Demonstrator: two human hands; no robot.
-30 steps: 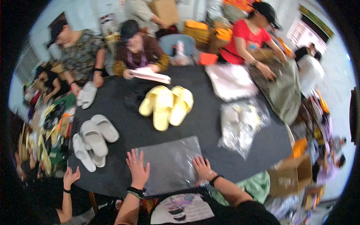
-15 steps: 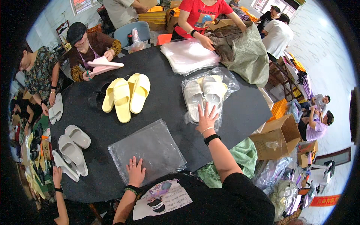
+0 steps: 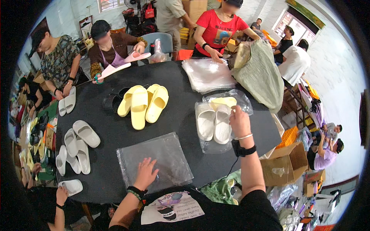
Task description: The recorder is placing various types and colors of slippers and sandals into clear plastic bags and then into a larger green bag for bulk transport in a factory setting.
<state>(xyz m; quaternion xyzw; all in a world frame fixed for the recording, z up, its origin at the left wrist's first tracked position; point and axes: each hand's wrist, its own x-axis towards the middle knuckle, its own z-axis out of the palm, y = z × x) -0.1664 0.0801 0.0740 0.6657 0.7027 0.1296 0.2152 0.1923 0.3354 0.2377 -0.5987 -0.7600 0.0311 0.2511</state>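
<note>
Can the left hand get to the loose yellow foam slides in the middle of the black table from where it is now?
Probably yes. The left hand lies flat on the empty clear plastic bag, and only bare black table separates it from the yellow foam slides. It looks like a long forward stretch, though.

Bright, even daylight enters from the windows (image 3: pixel 110 4) at the top. Shadows stay soft, the desk (image 3: pixel 177 115) shows mild glare, and fisheye bending darkens the rim.
</note>
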